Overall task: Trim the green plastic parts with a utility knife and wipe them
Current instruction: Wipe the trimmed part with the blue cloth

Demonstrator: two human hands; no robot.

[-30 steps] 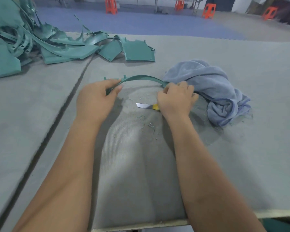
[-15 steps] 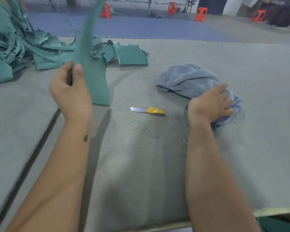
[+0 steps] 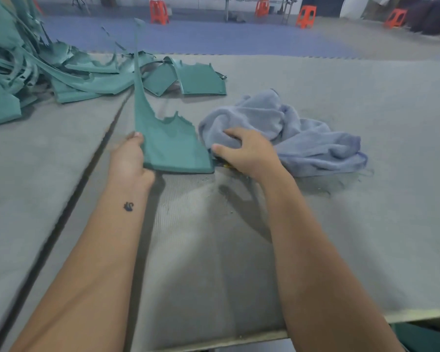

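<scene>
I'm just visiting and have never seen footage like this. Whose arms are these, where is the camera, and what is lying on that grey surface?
No machine here: a person wears a camera on the head, looking down at their own two bare arms. The left hand holds a green plastic part, its lower edge on the grey table mat. The right hand curls its fingers into a blue-grey cloth, used for wiping. Just under that hand a speck of yellow shows, too hidden to identify. A pile of green parts lies at the far left. Orange stools stand on the floor beyond.
</scene>
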